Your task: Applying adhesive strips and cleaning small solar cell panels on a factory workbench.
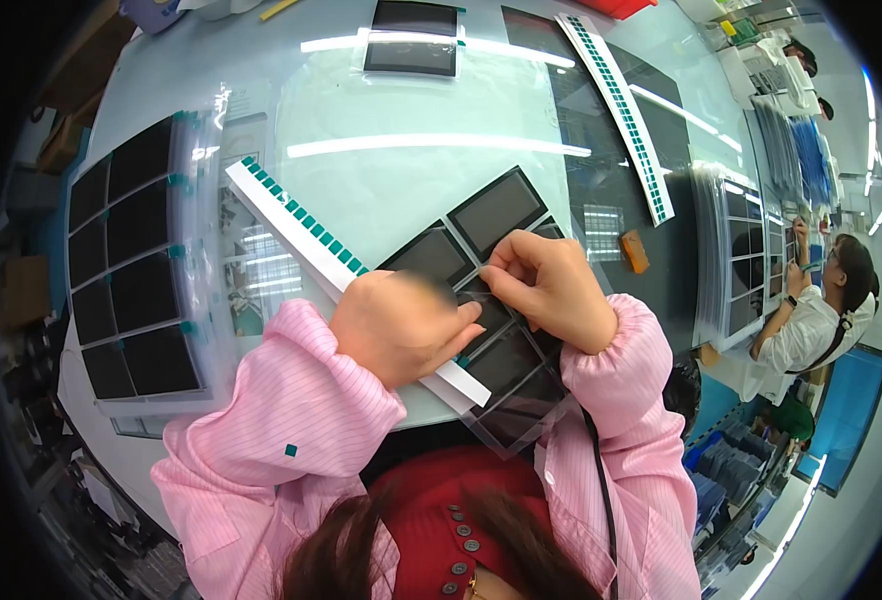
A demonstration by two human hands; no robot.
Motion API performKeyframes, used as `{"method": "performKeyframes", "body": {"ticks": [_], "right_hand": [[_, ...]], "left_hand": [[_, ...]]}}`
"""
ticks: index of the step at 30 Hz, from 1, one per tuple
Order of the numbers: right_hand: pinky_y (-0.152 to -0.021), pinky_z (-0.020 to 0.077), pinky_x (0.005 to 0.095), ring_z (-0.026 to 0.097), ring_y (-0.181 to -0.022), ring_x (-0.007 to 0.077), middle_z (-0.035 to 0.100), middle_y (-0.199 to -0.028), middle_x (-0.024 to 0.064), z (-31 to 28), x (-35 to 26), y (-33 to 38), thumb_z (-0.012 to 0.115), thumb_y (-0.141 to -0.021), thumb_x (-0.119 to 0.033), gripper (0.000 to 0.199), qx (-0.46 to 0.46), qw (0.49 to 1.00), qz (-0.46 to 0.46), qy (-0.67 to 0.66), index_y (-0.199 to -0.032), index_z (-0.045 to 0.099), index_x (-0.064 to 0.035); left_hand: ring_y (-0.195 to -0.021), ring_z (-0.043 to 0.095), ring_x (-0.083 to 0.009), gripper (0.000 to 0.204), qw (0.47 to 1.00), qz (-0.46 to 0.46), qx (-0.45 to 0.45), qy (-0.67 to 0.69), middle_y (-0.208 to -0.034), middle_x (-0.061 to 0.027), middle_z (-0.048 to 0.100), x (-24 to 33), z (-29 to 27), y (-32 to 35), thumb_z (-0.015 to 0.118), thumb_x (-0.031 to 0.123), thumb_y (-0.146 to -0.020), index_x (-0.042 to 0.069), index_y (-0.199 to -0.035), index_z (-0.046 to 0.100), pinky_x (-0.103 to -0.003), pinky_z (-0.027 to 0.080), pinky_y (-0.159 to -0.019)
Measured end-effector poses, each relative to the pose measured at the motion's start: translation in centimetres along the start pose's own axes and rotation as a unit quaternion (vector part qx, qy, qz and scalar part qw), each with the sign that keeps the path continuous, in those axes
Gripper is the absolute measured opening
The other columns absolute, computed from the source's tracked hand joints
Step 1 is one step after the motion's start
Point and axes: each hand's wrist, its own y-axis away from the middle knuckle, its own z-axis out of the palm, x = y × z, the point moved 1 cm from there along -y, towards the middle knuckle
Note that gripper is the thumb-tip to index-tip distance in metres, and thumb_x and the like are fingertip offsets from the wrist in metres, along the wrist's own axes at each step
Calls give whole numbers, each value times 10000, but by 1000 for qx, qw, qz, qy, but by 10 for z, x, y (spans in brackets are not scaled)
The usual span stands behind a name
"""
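Observation:
A clear plastic sheet holding several dark rectangular panels (499,212) lies slanted in front of me, its near corner reaching past the table edge. My left hand (401,325) rests over its left side, fingers curled and drawn together; a blurred patch covers part of it. My right hand (551,285) is above the middle of the sheet, thumb and forefinger pinched at a seam between panels. What either hand pinches is too small or hidden to make out. Under my left hand runs a white strip with green tabs (296,215). A green tab (291,450) sits on my left sleeve.
A stack of clear sheets with dark panels (151,290) stands at left. Another sheet of panels (411,55) lies at the far side. A second tabbed strip (616,115) and an orange block (634,252) are at right. Beyond, a seated person (826,310) works beside more sheets.

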Motion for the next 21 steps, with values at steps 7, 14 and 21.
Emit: {"method": "performKeyframes", "body": {"ticks": [7,14,21], "right_hand": [[-413,387,241,534,-434,64,597,-572,21,11,1,-3,714,-931,-77,124,40,997,-25,54,-869,642,2],[-506,418,236,543,-545,51,612,-619,11,6,20,6,763,-896,-55,128,54,992,-112,10,-854,653,-4],[-548,449,276,603,-620,114,651,-721,52,6,20,20,822,-875,-117,189,116,987,-111,13,-885,657,-25]], "left_hand": [[-553,634,-188,182,1000,-2,0,-6,-591,15,616,1,-1,0,809,330,-843,171,-928,788,-347,480,-539],[-519,583,-186,217,1000,5,26,-15,-575,19,561,1,2,0,827,271,-811,168,-1000,795,-346,456,-509],[-529,626,-206,246,997,-42,11,-65,-598,-12,630,4,2,0,807,236,-847,125,-1065,779,-359,464,-499]]}}
